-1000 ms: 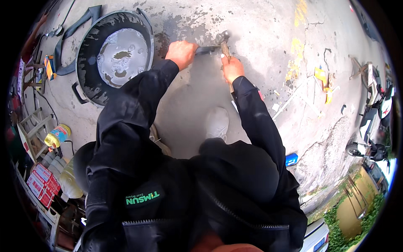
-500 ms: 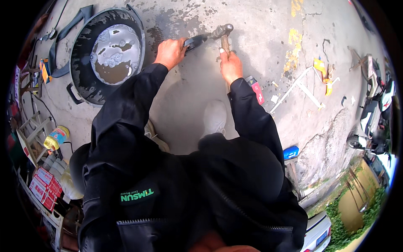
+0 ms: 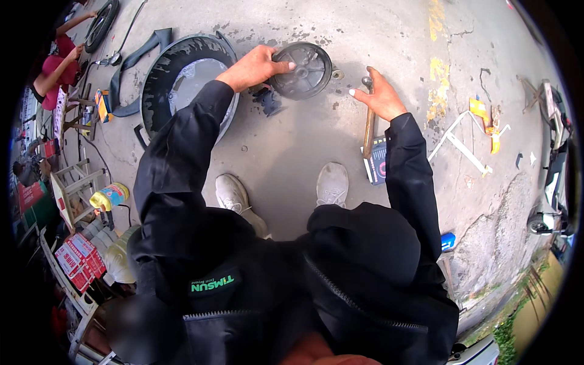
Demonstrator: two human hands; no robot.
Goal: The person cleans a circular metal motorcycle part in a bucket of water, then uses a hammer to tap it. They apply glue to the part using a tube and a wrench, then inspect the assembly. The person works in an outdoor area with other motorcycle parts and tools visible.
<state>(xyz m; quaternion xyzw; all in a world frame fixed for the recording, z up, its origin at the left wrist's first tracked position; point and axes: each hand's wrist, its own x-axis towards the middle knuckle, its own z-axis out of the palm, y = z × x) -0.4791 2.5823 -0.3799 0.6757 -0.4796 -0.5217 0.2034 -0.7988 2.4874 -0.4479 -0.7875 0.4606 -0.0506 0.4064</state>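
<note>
My left hand (image 3: 258, 66) is closed on the rim of a dark, spoked wheel-like disc (image 3: 304, 85), its thumb lying over the upper face. The disc's broad face is turned up. To its right, my right hand (image 3: 383, 98) has thumb and forefinger spread around a hammer (image 3: 369, 131) without visibly gripping it. The hammer's wooden handle points toward me and its end overlaps a box (image 3: 376, 163). A small metal ring (image 3: 337, 74) shows beside the disc's right edge. Below my left hand is a dark, crumpled-looking patch (image 3: 267, 101) on the ground.
A black tub (image 3: 155, 91) with cloudy water stands at left, a dark rubber strip (image 3: 125, 82) beyond it. A white metal frame (image 3: 456, 143) lies at right with an orange packet. At far left another person (image 3: 58, 64) handles a tyre (image 3: 102, 25). A yellow bottle (image 3: 109, 196) stands lower left.
The disc has turned from edge-on to face up. My right hand has moved right with the hammer, away from the disc, and its fingers have opened. The view has shifted.
</note>
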